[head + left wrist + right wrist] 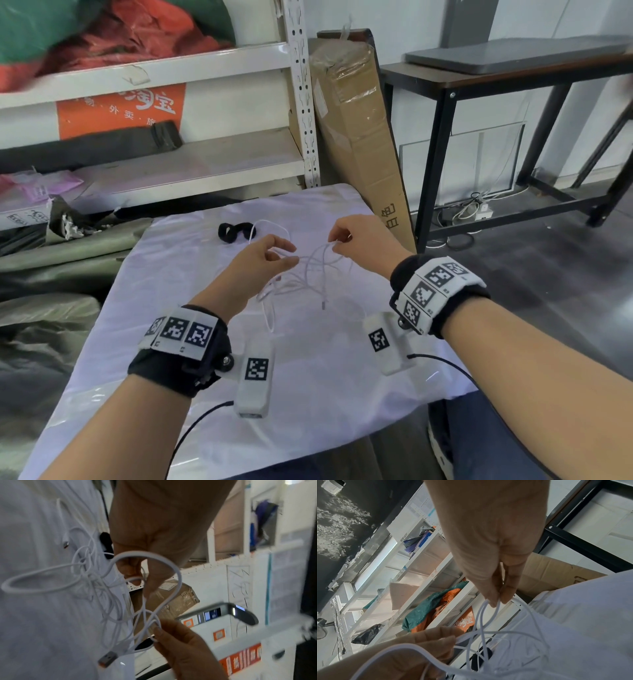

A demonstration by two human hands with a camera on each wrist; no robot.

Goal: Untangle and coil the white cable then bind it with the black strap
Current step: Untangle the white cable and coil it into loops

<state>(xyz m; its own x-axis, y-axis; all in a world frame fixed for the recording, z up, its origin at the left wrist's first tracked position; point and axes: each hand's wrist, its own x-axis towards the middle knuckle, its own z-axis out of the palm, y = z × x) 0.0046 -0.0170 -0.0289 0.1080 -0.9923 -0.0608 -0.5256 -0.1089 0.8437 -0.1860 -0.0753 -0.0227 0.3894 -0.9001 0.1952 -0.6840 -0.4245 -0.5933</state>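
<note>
The tangled white cable [308, 274] hangs between both hands above the white-covered table [308, 394]. My left hand [291, 254] pinches a strand between thumb and fingers; in the left wrist view the left hand [137, 577] holds a wide loop of the cable [96, 577]. My right hand [334, 240] pinches another loop, and the right wrist view shows the right hand [498, 599] nipping the cable [481, 615] at its fingertips. A USB plug [107, 658] dangles below the knot. The black strap [234, 232] lies curled on the cloth beyond the left hand.
White metal shelving [205, 161] with bags stands behind the table. A tall cardboard box [356, 120] leans at the table's far right corner. A black-framed bench [513, 78] stands to the right. Rolled grey-green sheets [51, 267] lie to the left.
</note>
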